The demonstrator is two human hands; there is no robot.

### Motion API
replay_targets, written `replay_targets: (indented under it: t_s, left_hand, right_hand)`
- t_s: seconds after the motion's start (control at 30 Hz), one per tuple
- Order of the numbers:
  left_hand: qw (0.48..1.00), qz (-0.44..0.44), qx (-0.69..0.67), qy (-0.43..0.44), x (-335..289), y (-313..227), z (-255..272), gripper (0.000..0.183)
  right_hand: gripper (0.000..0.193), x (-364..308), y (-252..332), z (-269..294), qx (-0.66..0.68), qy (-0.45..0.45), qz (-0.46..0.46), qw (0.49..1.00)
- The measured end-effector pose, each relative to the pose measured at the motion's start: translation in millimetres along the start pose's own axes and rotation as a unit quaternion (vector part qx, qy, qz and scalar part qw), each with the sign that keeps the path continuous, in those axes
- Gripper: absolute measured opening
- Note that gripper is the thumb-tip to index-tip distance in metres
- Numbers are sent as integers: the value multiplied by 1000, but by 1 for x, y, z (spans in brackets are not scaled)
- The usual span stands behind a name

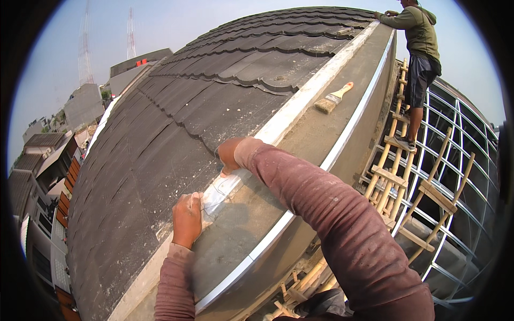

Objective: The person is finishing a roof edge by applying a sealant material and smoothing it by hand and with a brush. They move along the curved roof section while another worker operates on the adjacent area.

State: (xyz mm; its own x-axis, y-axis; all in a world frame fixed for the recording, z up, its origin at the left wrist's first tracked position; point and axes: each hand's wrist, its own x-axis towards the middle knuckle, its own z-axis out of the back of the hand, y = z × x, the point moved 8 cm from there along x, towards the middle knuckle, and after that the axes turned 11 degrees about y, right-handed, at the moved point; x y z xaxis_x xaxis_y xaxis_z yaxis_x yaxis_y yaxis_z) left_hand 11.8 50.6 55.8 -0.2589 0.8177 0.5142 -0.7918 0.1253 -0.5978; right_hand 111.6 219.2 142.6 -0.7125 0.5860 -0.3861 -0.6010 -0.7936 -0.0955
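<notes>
My left hand [187,220] is closed, its fingertips at the roof-side edge of a grey cement ledge [235,230]. Beside those fingertips, a bright white patch [227,187] lies along the ledge's edge, with thin dark threads [215,203] over it. Farther up, my right hand [230,154] is bent over the same edge, thumb down by the white patch. Its fingers are curled and partly hidden, so what they grip cannot be made out. A flat paintbrush [334,98] with a pale wooden handle lies on the ledge beyond my right arm.
Dark roof tiles [176,128] slope away on the left. A pale metal trim [342,142] borders the ledge's right side. Bamboo scaffolding [393,171] and a metal frame [455,176] stand below. Another person [420,37] stands on the scaffold at the far right.
</notes>
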Motion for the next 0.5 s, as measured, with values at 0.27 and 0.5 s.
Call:
replay_targets:
  t_s: [0.27, 0.5]
  left_hand:
    - [1000, -14, -6, -22, -5, -4, 5, 33]
    - [1000, -5, -13, -12, 0, -4, -2, 31]
  right_hand:
    - [54, 9, 4, -3, -28, 20, -3, 999]
    - [56, 12, -2, -3, -31, 27, -3, 999]
